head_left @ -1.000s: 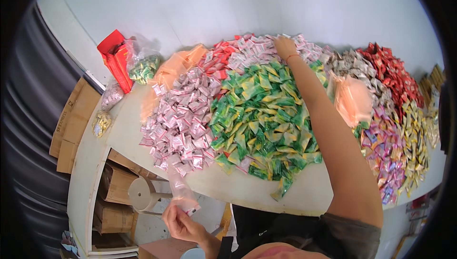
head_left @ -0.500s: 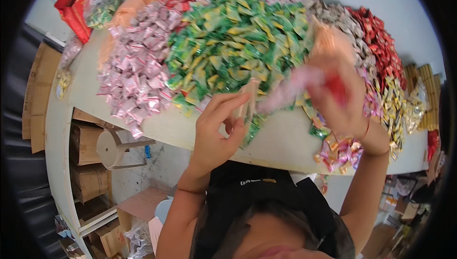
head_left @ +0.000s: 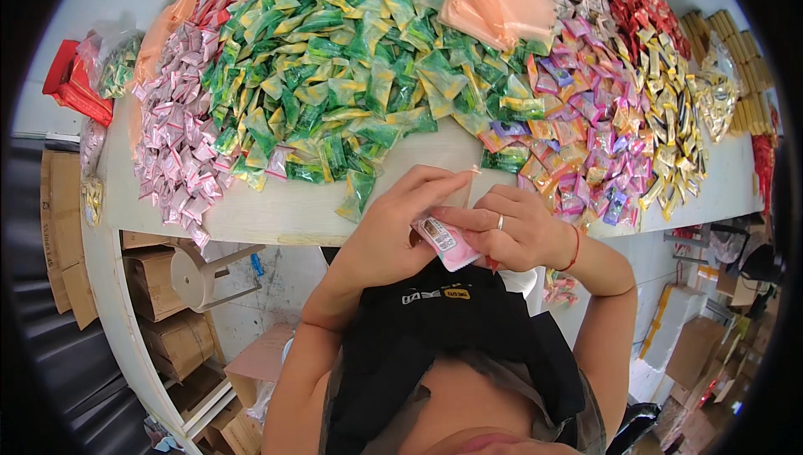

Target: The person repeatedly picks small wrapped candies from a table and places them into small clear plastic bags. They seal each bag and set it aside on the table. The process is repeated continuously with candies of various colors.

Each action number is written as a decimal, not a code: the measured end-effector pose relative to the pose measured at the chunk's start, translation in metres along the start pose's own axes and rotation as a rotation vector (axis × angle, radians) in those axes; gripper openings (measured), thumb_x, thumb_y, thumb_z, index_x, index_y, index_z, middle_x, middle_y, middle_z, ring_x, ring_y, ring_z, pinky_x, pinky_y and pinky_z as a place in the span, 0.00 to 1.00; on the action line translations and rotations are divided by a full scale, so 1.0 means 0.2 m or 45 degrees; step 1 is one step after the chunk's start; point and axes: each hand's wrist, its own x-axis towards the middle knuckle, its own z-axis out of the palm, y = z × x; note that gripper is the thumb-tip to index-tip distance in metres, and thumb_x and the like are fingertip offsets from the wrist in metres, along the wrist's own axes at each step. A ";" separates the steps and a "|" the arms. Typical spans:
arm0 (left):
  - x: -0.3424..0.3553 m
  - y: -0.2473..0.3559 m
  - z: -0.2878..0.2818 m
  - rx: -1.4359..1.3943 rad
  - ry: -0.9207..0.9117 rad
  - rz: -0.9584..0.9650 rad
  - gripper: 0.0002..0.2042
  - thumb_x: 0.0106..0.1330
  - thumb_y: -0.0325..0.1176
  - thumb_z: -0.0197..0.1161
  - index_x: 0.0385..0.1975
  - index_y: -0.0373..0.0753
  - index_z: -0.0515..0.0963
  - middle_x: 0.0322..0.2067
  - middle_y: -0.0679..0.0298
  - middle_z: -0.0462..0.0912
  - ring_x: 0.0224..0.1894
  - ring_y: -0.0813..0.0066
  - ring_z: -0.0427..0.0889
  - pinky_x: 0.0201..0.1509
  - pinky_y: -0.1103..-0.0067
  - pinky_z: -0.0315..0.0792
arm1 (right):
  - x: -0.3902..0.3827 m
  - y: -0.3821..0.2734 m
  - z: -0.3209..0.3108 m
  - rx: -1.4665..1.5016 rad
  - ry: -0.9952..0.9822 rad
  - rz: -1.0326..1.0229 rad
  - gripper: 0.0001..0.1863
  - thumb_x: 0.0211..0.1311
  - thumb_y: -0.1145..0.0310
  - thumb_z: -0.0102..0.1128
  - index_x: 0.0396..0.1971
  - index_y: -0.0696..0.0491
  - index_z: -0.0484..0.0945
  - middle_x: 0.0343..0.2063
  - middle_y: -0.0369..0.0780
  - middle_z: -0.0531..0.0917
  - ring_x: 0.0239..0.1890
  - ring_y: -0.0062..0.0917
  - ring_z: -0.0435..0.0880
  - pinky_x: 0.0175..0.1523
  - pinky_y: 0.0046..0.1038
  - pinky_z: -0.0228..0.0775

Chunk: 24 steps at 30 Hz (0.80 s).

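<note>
1. Head view, far left: a red bag (head_left: 77, 91) rests beside a clear bag of green packets (head_left: 121, 66) on the pale surface (head_left: 268, 219)
2. Next along, a heap of small pink-and-white packets (head_left: 177, 133) spreads toward the near edge, touching a broad mound of green-and-yellow packets (head_left: 360, 79)
3. At center, the person's left hand (head_left: 397, 225) is curled narrow, fingers closed about the left end of a pink packet (head_left: 452, 243)
4. That packet lies tilted between both hands, just off the surface's near edge, above a black apron (head_left: 443, 329); something pale and translucent beside it is too unclear to name
5. Beyond, a stack of peach translucent bags (head_left: 498, 3) lies against the green mound
6. The right hand (head_left: 523, 233), wearing a ring (head_left: 500, 222), is closed on the packet's other side
7. Farther right, purple-and-orange sweets (head_left: 594, 141) meet a pile of yellow-and-black packets (head_left: 669, 116)
</note>
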 end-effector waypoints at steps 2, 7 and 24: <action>-0.01 0.00 0.05 -0.033 0.013 -0.066 0.30 0.46 0.13 0.52 0.54 0.38 0.72 0.46 0.61 0.72 0.37 0.77 0.75 0.30 0.86 0.68 | -0.02 0.00 -0.05 -0.108 -0.088 0.060 0.13 0.37 0.71 0.60 0.21 0.54 0.63 0.37 0.42 0.79 0.23 0.26 0.73 0.27 0.26 0.67; -0.04 -0.02 0.14 0.218 0.181 -0.104 0.27 0.46 0.12 0.50 0.50 0.36 0.73 0.48 0.60 0.73 0.32 0.68 0.79 0.29 0.81 0.71 | -0.01 -0.03 -0.09 -0.388 -0.337 0.263 0.12 0.38 0.71 0.60 0.25 0.53 0.68 0.27 0.38 0.76 0.25 0.25 0.75 0.28 0.26 0.67; -0.01 -0.12 0.24 -0.012 0.279 -0.028 0.31 0.49 0.13 0.53 0.58 0.39 0.67 0.49 0.58 0.69 0.22 0.76 0.73 0.25 0.82 0.69 | 0.03 -0.23 0.27 0.918 0.928 0.918 0.24 0.52 0.81 0.53 0.48 0.57 0.56 0.40 0.42 0.69 0.41 0.22 0.70 0.50 0.26 0.63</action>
